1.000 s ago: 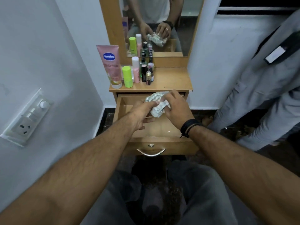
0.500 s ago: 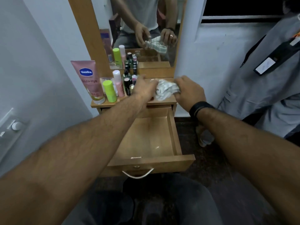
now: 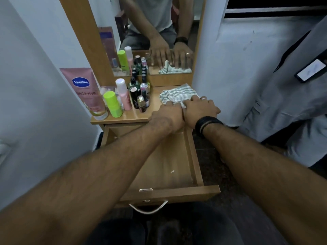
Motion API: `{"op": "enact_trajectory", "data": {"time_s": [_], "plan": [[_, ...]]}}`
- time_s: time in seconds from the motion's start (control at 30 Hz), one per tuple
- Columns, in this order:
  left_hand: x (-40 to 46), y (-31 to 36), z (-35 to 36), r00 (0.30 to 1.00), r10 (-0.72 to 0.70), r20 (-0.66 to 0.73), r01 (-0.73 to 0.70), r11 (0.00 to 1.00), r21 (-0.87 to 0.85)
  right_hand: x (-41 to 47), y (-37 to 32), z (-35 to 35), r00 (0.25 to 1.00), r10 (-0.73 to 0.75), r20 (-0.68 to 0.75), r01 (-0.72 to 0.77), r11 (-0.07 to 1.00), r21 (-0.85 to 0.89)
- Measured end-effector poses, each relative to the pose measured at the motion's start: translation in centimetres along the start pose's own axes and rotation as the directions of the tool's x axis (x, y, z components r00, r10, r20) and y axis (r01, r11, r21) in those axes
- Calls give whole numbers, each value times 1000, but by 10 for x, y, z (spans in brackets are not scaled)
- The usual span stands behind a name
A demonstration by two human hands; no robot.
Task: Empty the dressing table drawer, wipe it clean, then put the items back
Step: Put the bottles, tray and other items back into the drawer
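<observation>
- Cloth (image 3: pixel 177 95) down on the tabletop (image 3: pixel 155 103), right rear part, hard by the white wall (image 3: pixel 230 68).
- Both hands on its near edge, side by side and touching: left hand (image 3: pixel 168 115) flat, fingers straight on the cloth; right hand (image 3: pixel 200 110) beside it, fingers pressing down too, black wristband (image 3: pixel 208 123) just behind.
- In the mirror (image 3: pixel 159 32), fingers laid straight over the cloth, nothing clenched.
- Most of the cloth spread out beyond the fingertips, toward the mirror frame.
- Drawer (image 3: pixel 168 165) pulled well out beneath the forearms, bare wooden floor with one small pale fleck; handle (image 3: pixel 148 208) hanging at the front.
- Tight on the right: cloth's edge close to the tabletop's right edge and the wall.
- Left of the cloth, a strip of bare wood, then the bottles (image 3: pixel 139 96) packed together: dark small ones nearest, pink spray (image 3: pixel 123 94) and green bottle (image 3: pixel 112 104) further left, big pink Vaseline tube (image 3: pixel 86 92) at the far left corner.
- Front lip of the tabletop right under the wrists, drawer opening directly below.
- Grey garment (image 3: pixel 292 94) hanging at far right, well apart from the hands.
- Cloth itself: pale with grey-green stripes, crumpled and bunched, folds raised near the fingers, flatter toward the back.
</observation>
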State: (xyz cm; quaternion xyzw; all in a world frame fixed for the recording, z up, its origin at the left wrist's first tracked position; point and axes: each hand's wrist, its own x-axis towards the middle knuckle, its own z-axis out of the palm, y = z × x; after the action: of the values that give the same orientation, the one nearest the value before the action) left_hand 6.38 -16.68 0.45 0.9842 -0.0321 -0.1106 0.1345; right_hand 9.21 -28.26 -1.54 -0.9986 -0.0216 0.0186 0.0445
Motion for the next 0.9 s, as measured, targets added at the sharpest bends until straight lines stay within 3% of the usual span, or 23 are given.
{"op": "enact_trajectory", "data": {"time_s": [0.23, 0.6, 0.9], "plan": [[28, -9, -2, 1000, 0, 9, 0, 1000, 16, 11, -4, 9, 995, 102, -6, -102, 992, 79], [43, -11, 0, 999, 11, -42, -10, 1000, 4, 17, -6, 15, 998, 60, 4, -61, 996, 72], [7, -8, -8, 990, 39, -137, -47, 998, -52, -9, -14, -7, 998, 48, -33, -45, 994, 100]]}}
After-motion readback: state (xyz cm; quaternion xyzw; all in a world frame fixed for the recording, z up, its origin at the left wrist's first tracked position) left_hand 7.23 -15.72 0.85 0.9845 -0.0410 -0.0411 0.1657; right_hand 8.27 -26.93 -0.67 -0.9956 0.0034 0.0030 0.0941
